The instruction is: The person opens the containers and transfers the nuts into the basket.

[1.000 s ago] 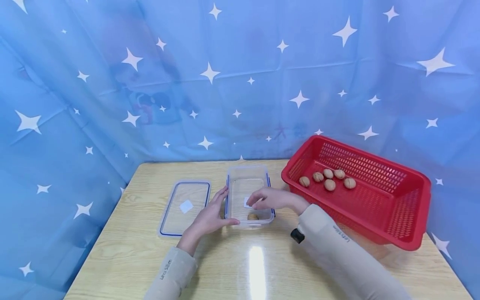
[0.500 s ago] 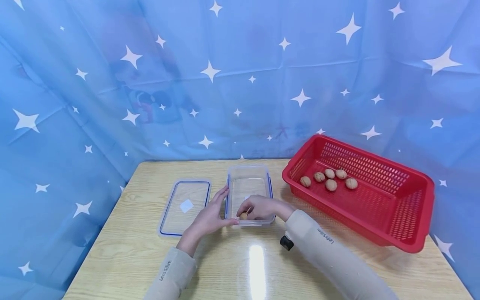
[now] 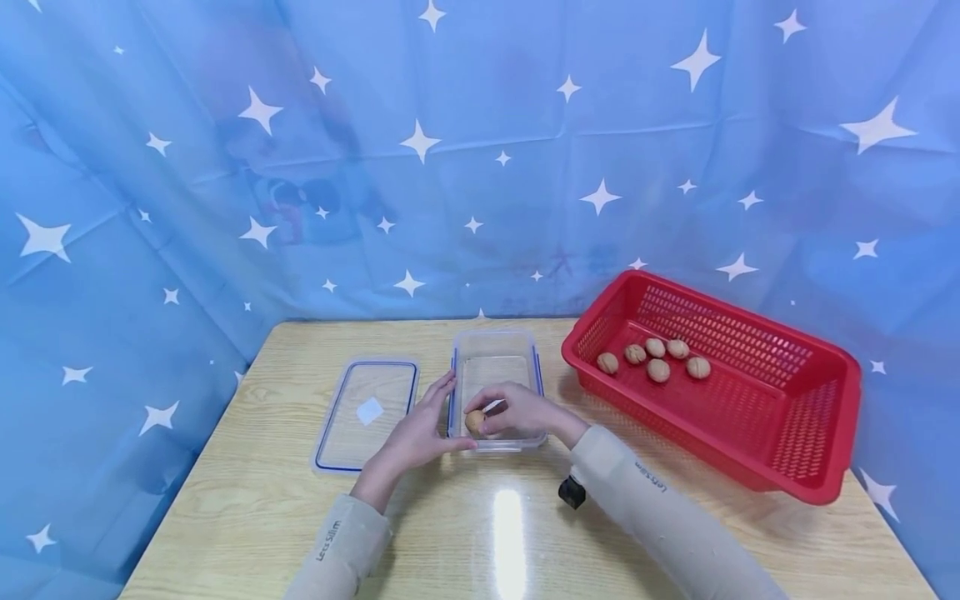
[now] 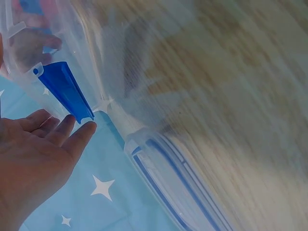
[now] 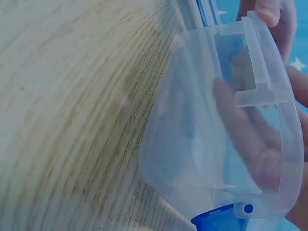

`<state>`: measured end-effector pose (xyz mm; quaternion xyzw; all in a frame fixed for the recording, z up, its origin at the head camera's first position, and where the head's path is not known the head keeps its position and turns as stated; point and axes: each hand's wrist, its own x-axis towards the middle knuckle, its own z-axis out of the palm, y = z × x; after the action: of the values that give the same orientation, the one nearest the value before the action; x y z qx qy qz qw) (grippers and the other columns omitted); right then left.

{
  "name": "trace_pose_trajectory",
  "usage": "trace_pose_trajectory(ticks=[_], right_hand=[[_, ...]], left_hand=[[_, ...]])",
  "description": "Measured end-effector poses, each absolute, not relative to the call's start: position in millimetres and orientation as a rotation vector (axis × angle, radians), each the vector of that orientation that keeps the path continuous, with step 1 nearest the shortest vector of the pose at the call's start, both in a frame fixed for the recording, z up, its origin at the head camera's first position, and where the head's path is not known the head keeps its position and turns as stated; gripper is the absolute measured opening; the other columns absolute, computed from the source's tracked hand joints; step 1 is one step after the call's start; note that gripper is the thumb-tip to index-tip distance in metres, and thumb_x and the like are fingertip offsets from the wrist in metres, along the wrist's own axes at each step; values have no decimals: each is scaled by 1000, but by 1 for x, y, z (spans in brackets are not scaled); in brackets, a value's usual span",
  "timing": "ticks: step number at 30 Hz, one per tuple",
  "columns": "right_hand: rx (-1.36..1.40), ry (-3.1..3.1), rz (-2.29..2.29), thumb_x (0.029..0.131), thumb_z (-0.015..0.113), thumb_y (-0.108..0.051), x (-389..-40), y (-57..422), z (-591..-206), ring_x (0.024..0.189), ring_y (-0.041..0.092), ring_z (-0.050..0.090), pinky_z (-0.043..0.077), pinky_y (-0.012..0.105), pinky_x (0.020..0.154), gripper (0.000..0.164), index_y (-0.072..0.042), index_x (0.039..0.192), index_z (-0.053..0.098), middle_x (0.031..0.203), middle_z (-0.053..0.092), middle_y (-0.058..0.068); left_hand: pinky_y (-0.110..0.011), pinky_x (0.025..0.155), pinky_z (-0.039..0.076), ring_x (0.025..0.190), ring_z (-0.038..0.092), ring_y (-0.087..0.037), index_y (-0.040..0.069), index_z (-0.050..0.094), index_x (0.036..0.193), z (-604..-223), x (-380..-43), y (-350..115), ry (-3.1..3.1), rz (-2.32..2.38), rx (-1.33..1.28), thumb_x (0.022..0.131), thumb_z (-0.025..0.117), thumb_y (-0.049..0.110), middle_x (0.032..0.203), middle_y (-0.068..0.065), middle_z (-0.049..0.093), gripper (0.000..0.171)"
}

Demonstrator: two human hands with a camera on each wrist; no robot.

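A clear plastic food container (image 3: 497,343) with blue side latches stands on the table. Over its near left corner, my right hand (image 3: 512,408) pinches a walnut (image 3: 475,422) between thumb and fingers. My left hand (image 3: 414,435) rests against the container's left side, thumb at the near rim. In the left wrist view its extended fingers touch the blue latch (image 4: 66,90). Through the clear wall (image 5: 185,139) in the right wrist view, the right hand's fingers show blurred; the walnut cannot be made out there.
The container's lid (image 3: 341,433), with a blue seal and white label, lies flat on the left. A red perforated basket (image 3: 750,417) with several walnuts (image 3: 658,370) stands at the right. A starry blue cloth (image 3: 480,192) hangs behind the table (image 3: 255,500).
My right hand has reached down into the container, taken hold of the walnut and shifted it left toward the near left corner. The left hand has stayed at the container's side.
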<state>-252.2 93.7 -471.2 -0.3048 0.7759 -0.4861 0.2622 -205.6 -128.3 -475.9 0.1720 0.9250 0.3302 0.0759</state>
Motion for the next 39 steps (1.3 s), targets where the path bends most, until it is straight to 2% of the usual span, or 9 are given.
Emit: trace_pose_trajectory(ticks=[4,7,17,21,26,31,34,39], right_hand=[[-846,2112,-1406,94,67,-9,-251,94,-473,115,30,63,57,41,99,32,1,125,63,122,67,21],[-868,2164,-1429,93,69,-12,-251,94,-473,111,27,64,55,39,100,34,-1,125,64,120,68,19],[-843,2102,-1488,96,66,-13,-252,99,-473,116,29,64,54,17,92,35,-2,129,65,128,68,18],[-829,2100,-1489,96,66,-14,-250,100,-471,116,26,64,55,21,94,38,-1,131,63,128,67,18],[-780,2124,-1546,96,67,-13,-252,101,-469,109,20,69,58,28,94,34,1,126,63,119,71,19],[-741,2201,-1611,95,68,-13,-257,111,-450,108,20,71,60,35,94,31,1,122,65,118,72,19],[-712,2245,-1650,94,69,-14,-263,122,-432,108,21,70,59,35,96,33,0,124,65,120,71,19],[-708,2400,-1681,95,69,-16,-277,152,-402,104,16,70,58,24,92,34,-1,125,66,119,70,18]], left_hand=[[-56,111,45,142,42,-40,9,23,159,-476,-205,-128,2776,995,513,77,82,50,169,-2,13,110],[-57,111,44,142,41,-40,9,23,159,-476,-205,-128,2774,998,517,76,82,50,169,-2,13,110],[-59,113,41,146,35,-41,9,23,159,-478,-207,-128,2767,1005,514,76,82,51,169,-4,14,110],[-59,113,41,146,36,-40,9,22,159,-478,-206,-128,2763,1006,512,77,82,50,169,-3,13,109],[-59,114,40,146,35,-40,9,22,159,-477,-207,-128,2760,1013,510,77,82,49,170,-3,12,109],[-58,117,36,148,32,-40,9,21,159,-477,-207,-127,2762,1000,494,77,83,48,169,-4,12,110],[-58,118,35,147,32,-40,9,21,159,-476,-206,-127,2759,996,489,77,83,46,169,-4,12,109],[-58,117,36,147,33,-41,7,22,159,-476,-207,-126,2762,987,506,77,83,45,169,-6,13,109]])
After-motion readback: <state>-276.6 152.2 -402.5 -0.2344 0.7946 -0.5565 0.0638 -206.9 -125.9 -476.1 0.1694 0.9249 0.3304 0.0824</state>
